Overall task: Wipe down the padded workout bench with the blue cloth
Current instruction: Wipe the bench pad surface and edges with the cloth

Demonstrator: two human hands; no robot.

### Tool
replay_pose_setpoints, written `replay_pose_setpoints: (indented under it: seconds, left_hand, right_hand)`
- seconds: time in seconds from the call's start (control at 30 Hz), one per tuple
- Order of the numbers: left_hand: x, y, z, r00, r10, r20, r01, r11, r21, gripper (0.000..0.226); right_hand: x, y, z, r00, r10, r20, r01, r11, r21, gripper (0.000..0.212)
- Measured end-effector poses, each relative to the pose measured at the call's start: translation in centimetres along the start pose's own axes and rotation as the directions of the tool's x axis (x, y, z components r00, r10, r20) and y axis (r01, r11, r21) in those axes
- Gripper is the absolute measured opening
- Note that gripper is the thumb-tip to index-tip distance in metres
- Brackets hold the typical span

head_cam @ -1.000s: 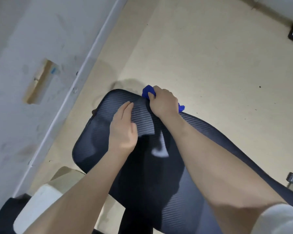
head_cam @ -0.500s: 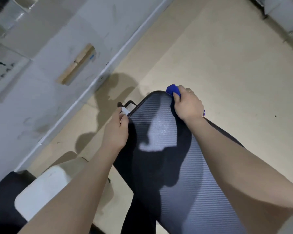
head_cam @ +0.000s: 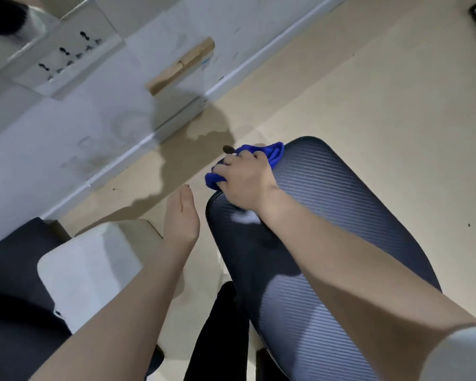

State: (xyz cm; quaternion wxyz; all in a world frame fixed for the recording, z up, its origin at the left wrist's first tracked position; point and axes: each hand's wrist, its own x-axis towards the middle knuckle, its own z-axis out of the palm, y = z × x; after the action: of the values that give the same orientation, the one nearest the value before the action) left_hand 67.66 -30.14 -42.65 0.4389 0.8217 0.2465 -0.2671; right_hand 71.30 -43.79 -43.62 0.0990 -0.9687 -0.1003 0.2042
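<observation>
The dark ribbed padded bench runs from the lower middle up toward the centre right. My right hand grips the bunched blue cloth and presses it over the far left corner of the pad; cloth shows on both sides of the fist. My left hand hovers off the pad's left edge with straight fingers together, holding nothing and touching nothing that I can see.
A white wall with a baseboard runs diagonally at the upper left. A white padded block and a dark seat lie at the lower left. A black frame leg stands under the bench. Beige floor spreads to the right.
My right hand has dragged the cloth from the pad's far right end across to its far left corner. My left hand has come off the pad's edge and now hangs beside it.
</observation>
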Motion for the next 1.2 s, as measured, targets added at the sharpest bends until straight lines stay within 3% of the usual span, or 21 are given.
replay_pose_setpoints:
  seconds: [0.03,0.17,0.27,0.37,0.5,0.57,0.67,0.77,0.9,1.03,1.1,1.2]
  left_hand:
    - [-0.2,-0.2,-0.2,1.000,0.002,-0.023,-0.003,1.000,-0.014,0.037]
    - [-1.5,-1.7,-1.0,0.993,-0.014,-0.115,-0.003,0.989,-0.148,0.034]
    - [-3.1,-3.4,-1.2,0.981,-0.095,-0.167,0.052,0.969,-0.243,0.035]
    - [-5.6,-6.3,-1.2,0.969,-0.127,-0.210,0.056,0.947,-0.317,0.034]
    - [-9.7,-10.6,-0.5,0.951,-0.266,-0.160,0.157,0.856,-0.492,0.026]
    - [-12.0,-12.4,0.1,0.956,-0.279,-0.094,0.208,0.866,-0.455,0.027]
    - [-13.9,-14.4,0.2,0.970,-0.227,-0.085,0.175,0.900,-0.399,0.027]
    - [-13.4,-15.7,-1.1,0.982,-0.159,-0.097,0.113,0.924,-0.364,0.030]
    - [-14.1,-17.3,-1.9,0.998,-0.063,-0.021,0.054,0.950,-0.309,0.029]
    - [-16.3,-18.4,-1.3,0.983,-0.114,0.144,0.150,0.950,-0.272,0.024]
    - [-17.3,-18.7,-0.5,0.963,-0.132,0.234,0.186,0.956,-0.226,0.021]
    - [-18.4,-19.2,1.6,0.949,-0.088,0.301,0.140,0.978,-0.154,0.030]
  right_hand:
    - [-0.4,-1.4,0.3,0.998,-0.058,-0.026,0.058,0.998,0.000,0.023]
    - [-1.6,-5.8,1.8,0.933,-0.296,0.207,0.323,0.940,-0.110,0.029]
    - [-4.3,-7.2,3.5,0.836,-0.441,0.326,0.538,0.776,-0.329,0.032]
    - [-10.1,-7.0,5.8,0.771,-0.501,0.393,0.627,0.702,-0.336,0.030]
    - [-17.1,-7.0,8.1,0.754,-0.481,0.447,0.630,0.721,-0.287,0.020]
    - [-19.7,-7.6,8.6,0.718,-0.492,0.492,0.659,0.709,-0.252,0.013]
    - [-21.2,-7.3,8.9,0.667,-0.456,0.589,0.692,0.672,-0.263,0.026]
    - [-19.0,-7.4,9.0,0.730,-0.480,0.486,0.673,0.627,-0.391,0.031]
    - [-20.2,-8.5,11.1,0.854,-0.311,0.417,0.505,0.687,-0.523,0.023]
    - [-27.6,-8.4,13.8,0.814,-0.280,0.508,0.528,0.721,-0.449,0.020]
    - [-31.6,-8.4,15.2,0.759,-0.236,0.608,0.562,0.708,-0.427,0.019]
    - [-36.7,-6.7,17.2,0.738,-0.154,0.657,0.568,0.667,-0.482,0.015]
